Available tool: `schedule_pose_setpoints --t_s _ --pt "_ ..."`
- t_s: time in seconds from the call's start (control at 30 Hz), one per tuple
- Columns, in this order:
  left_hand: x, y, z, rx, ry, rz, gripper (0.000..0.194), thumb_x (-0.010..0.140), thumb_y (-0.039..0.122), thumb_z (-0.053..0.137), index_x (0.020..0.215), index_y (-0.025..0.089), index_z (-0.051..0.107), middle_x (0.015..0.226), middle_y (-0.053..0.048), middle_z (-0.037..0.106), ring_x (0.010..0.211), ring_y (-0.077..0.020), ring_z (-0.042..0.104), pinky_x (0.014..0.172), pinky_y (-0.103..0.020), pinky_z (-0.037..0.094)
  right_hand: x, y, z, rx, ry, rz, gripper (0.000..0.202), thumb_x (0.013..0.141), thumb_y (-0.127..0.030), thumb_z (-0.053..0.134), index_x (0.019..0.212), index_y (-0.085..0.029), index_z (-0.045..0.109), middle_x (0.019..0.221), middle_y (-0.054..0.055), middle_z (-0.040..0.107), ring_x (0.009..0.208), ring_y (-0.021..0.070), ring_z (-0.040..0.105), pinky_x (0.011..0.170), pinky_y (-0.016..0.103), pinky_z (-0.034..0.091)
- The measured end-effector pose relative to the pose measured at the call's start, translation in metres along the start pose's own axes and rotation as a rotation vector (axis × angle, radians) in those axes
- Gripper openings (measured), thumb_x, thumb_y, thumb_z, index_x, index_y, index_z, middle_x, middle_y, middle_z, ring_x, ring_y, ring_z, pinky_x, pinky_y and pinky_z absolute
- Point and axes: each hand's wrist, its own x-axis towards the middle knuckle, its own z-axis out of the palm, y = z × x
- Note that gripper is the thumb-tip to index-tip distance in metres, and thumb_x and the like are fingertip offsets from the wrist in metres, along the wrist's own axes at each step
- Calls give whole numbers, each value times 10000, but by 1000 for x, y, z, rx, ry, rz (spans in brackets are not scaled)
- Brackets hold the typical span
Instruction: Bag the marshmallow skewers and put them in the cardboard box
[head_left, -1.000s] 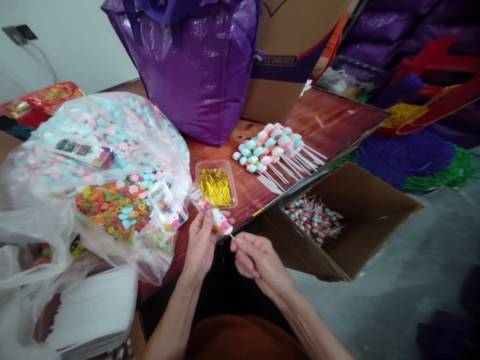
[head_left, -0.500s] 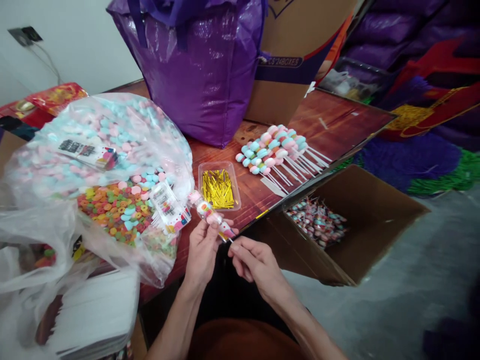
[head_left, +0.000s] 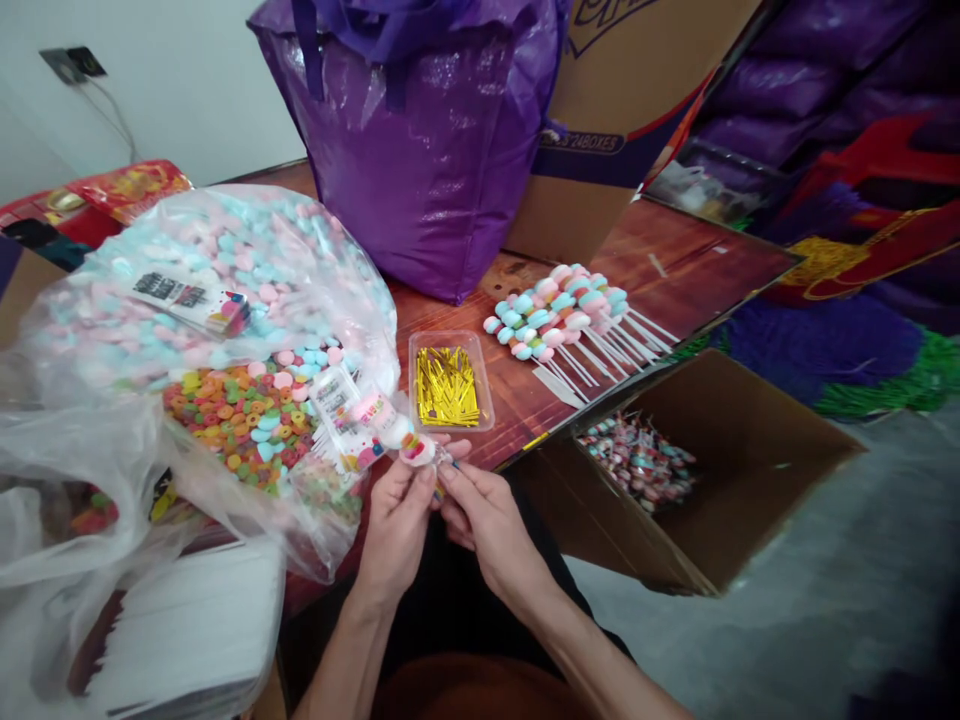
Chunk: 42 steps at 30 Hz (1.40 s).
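A candy skewer in a clear printed wrapper [head_left: 381, 418] points up and left from between my hands. My left hand [head_left: 401, 510] is closed round its lower part. The fingers of my right hand [head_left: 476, 505] pinch the gathered lower end of the wrapper, touching my left fingertips. Just beyond the hands is a clear tray of gold twist ties [head_left: 448, 385]. Rows of bare candy skewers with white sticks [head_left: 559, 310] lie to the right of it. Left of my hands, a stack of printed wrappers [head_left: 341, 410] rests on the candy.
A large clear bag of pastel candies [head_left: 225, 240] and ring candies [head_left: 232, 420] covers the left side. A purple bag [head_left: 420, 150] stands behind the tray. An open cardboard box [head_left: 742, 480] with wrapped skewers [head_left: 637, 460] sits below the table's right edge [head_left: 675, 345].
My right hand has moved up and closer to my left, from the stick to the wrapper's lower end. The skewer has tilted further left. The whole view has shifted slightly.
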Motion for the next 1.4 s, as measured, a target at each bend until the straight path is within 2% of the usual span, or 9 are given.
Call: schedule_pose_setpoints --t_s 0.1,0.2,0.37,0.43,0.63,0.8,1.03,1.23,1.4 --pt "-1 12 -6 -136 -63 -17 252 846 340 724 1039 180 746 827 -57 696 615 -114 527 644 -274 503 7 -19 -1 -168 -220 66 470 923 -517 489 612 -171 553 428 -62 392 385 66 291 411 209 205" --pt "2 17 -7 -208 18 76 205 786 333 788 911 176 748 687 -8 586 667 -126 533 661 -260 487 17 -47 -4 -745 -359 -82 407 959 -338 470 627 -158 620 610 23 631 563 115 555 546 217 364" --pt "7 10 -4 -179 165 91 252 773 369 803 823 141 710 610 39 451 549 -53 371 546 -183 353 55 -71 1 -1604 217 -173 254 963 -181 466 924 -140 714 845 129 721 775 215 685 649 264 438" --pt "8 6 -4 -144 184 45 286 782 383 793 875 133 688 609 49 435 536 -44 331 522 -173 309 72 -68 2 -1750 296 -137 262 955 -140 456 1018 -99 707 880 183 715 829 253 704 677 291 478" --pt "9 0 -5 -225 174 34 318 770 331 806 783 184 524 610 67 465 515 -42 343 512 -168 301 95 -54 -3 -1795 266 -118 300 945 -90 436 1124 -76 676 951 215 709 928 283 711 732 326 515" --pt "11 1 -3 -200 188 16 318 742 371 820 847 182 587 679 30 572 530 -54 441 498 -172 322 93 -58 -10 -1793 284 -68 311 986 -150 397 1134 -165 670 940 171 725 896 282 721 708 326 510" --pt "19 3 1 -205 254 30 313 703 322 841 804 143 605 682 29 559 489 -11 323 456 -149 223 79 -65 -22 -1714 391 -103 317 1003 -223 400 1226 -212 626 986 137 742 888 268 715 717 314 482" --pt "21 -3 7 -117 308 119 274 783 333 756 923 181 576 669 42 546 491 -29 314 460 -162 212 84 -63 -14 -1789 240 -56 282 986 -218 432 1060 -172 700 1015 165 729 935 278 712 730 314 497" --pt "18 -3 6 -117 303 132 249 801 307 729 913 216 526 671 50 556 495 -36 325 472 -165 214 93 -63 -9 -1786 195 -40 277 970 -173 446 1114 -138 681 1013 189 713 974 264 702 771 306 503"
